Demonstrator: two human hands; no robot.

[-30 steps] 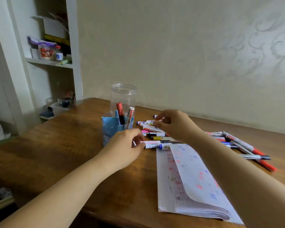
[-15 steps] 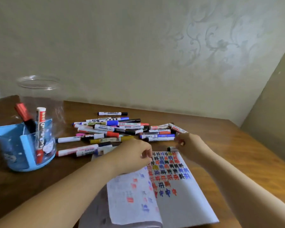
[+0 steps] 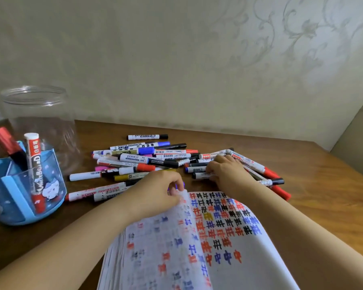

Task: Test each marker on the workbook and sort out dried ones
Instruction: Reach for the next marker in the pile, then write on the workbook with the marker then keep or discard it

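Dim, soft indoor light with faint shadows; slight sheen on the wooden surface; wide-angle bending at edges; workbook pages motion-blurred

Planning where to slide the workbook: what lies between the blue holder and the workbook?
In the head view, only bare table between blue holder and workbook, crossed by the left forearm.

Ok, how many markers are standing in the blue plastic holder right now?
2. A red-capped dark marker leans at the back left of the blue plastic holder; a white "Whiteboard" marker stands in front. Others may be hidden.
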